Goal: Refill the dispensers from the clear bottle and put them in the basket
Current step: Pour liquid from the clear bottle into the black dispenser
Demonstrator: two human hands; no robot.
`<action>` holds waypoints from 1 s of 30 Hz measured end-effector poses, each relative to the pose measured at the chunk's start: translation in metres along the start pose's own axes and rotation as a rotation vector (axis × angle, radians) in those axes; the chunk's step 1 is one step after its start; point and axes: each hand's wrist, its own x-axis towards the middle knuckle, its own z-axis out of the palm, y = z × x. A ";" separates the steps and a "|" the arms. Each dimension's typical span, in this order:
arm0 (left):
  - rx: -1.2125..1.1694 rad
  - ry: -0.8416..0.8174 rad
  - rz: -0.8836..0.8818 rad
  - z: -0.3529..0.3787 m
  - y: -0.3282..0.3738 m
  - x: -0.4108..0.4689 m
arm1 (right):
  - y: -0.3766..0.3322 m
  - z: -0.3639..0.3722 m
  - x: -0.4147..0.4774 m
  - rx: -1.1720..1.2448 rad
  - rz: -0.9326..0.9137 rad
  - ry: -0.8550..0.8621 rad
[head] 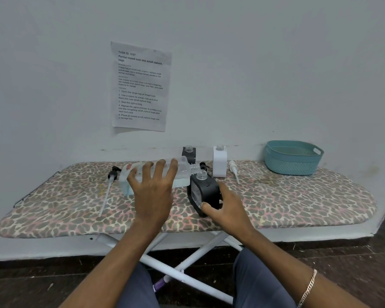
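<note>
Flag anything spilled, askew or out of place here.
No spill shows. The wall sheet describes portioning mixed nuts into ziplock bags, not refilling. The right hand holds the near black dispenser tilted under the clear bottle, held sideways by the left hand.

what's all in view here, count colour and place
clear bottle: 1, clear with bluish liquid, tipped over near dispenser's neck
near black dispenser: 1, black, mid-board
far black dispenser: 1, black, at wall
white dispenser: 1, white, at wall
pumps: 3, two black, one white, lying on board
basket: 1, teal, board's right end
ironing board: 1, leopard-print cover
paper sheet: 1, white, on wall
left hand: holds clear bottle
right hand: grips near black dispenser
</note>
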 end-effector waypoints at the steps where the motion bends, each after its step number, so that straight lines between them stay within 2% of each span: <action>1: 0.000 -0.003 -0.001 0.000 0.000 0.000 | 0.000 0.000 0.000 0.001 0.003 -0.002; 30: -0.009 0.001 -0.003 0.000 0.000 0.000 | 0.001 0.000 0.000 0.001 0.029 -0.007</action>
